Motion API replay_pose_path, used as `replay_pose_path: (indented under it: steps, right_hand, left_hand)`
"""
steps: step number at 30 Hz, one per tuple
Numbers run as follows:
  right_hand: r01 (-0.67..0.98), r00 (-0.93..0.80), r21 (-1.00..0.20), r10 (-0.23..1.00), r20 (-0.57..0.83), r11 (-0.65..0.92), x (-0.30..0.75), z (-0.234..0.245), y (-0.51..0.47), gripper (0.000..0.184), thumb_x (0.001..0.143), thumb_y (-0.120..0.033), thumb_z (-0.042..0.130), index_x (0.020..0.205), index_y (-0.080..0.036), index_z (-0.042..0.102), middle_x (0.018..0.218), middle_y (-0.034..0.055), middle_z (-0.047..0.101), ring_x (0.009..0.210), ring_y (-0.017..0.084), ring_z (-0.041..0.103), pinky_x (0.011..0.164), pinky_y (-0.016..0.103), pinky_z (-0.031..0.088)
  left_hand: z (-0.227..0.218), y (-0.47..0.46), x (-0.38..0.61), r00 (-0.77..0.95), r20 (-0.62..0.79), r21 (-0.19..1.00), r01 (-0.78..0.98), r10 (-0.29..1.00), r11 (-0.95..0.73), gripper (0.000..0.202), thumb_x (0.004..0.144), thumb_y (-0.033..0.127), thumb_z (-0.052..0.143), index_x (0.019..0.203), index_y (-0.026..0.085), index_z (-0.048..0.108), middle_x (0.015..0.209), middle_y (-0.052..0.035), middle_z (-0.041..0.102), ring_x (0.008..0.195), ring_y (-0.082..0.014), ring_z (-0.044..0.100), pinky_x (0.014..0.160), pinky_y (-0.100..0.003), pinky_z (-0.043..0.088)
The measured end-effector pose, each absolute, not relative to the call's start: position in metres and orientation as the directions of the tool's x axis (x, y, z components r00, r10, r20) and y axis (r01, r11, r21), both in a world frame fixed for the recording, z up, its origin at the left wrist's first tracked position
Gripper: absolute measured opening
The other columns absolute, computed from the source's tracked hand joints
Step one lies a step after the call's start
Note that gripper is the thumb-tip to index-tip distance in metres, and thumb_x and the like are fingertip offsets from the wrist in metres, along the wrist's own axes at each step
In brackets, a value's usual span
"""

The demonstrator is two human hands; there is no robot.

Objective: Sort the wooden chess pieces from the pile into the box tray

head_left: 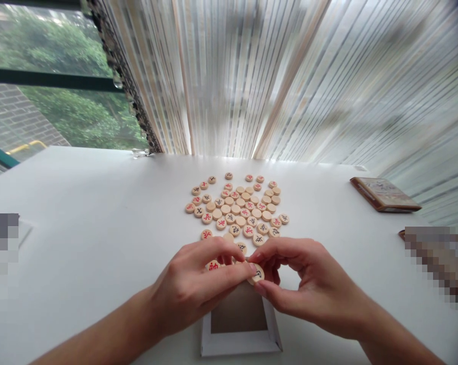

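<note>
A round wooden Chinese chess piece (258,275) with a black character is held over a white cardboard box (241,344). My right hand (308,279) pinches it from the right between thumb and fingers. My left hand (198,279) reaches in from the other side, its thumb tip against the same piece and its fingers curled. Behind the left fingers, a piece with a red character (213,266) is partly hidden. The box's brown inside shows at the near end, while its far end is covered by my hands.
Many loose chess pieces (230,218), some face down, lie spread on the white table (111,243) beyond my hands. At the right is a brown-edged flat box (386,193). Striped curtains (221,76) hang behind the table.
</note>
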State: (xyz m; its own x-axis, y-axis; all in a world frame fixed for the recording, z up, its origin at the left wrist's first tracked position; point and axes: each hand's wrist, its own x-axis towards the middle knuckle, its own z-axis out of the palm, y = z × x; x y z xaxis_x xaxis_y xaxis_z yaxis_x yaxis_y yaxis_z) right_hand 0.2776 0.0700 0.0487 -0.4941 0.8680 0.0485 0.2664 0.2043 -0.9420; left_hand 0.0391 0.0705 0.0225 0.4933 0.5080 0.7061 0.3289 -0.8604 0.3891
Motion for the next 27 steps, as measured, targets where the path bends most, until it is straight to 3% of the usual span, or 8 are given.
replay_pose_path:
  steps: [7,16,21,27]
  right_hand:
    - [0.379,-0.447,-0.838,0.871,0.205,0.392,0.277,0.047,0.071,0.011,0.084,-0.02,0.08,0.093,-0.019,0.076,0.072,-0.0018,0.072,0.064,0.012,0.062,0.063,0.023,0.054]
    - [0.418,-0.609,-0.606,0.704,0.365,0.676,0.266,0.037,0.06,0.006,0.089,-0.014,0.07,0.094,-0.018,0.069,0.079,0.0013,0.068,0.074,0.016,0.06,0.067,0.027,0.049]
    - [0.464,-0.682,-0.476,0.644,0.347,0.747,0.257,0.025,0.054,0.006,0.089,-0.015,0.07,0.087,-0.019,0.065,0.086,0.0048,0.068,0.085,0.023,0.056,0.081,0.037,0.046]
    - [0.496,-0.718,-0.41,0.627,0.302,0.766,0.252,0.013,0.049,0.007,0.095,-0.017,0.067,0.089,-0.018,0.068,0.086,0.0045,0.067,0.084,0.023,0.054,0.081,0.039,0.039]
  left_hand:
    - [0.032,0.076,0.045,0.376,0.685,0.529,0.33,0.623,-0.782,0.027,0.091,-0.001,0.065,0.109,0.016,0.077,0.101,-0.0077,0.074,0.09,-0.015,0.074,0.083,-0.023,0.061]
    - [0.014,0.093,0.039,0.169,0.552,0.715,0.408,0.816,-0.568,0.018,0.095,0.009,0.065,0.103,0.017,0.078,0.093,-0.0045,0.075,0.082,-0.0153,0.07,0.074,-0.027,0.058]
    - [0.004,0.099,0.042,0.148,0.496,0.769,0.383,0.856,-0.512,0.017,0.095,0.01,0.065,0.102,0.018,0.079,0.094,-0.0045,0.076,0.081,-0.0154,0.071,0.072,-0.028,0.059]
    - [0.002,0.099,0.042,0.139,0.493,0.771,0.388,0.859,-0.505,0.016,0.095,0.011,0.066,0.102,0.019,0.079,0.094,-0.0036,0.076,0.083,-0.0155,0.072,0.073,-0.027,0.059]
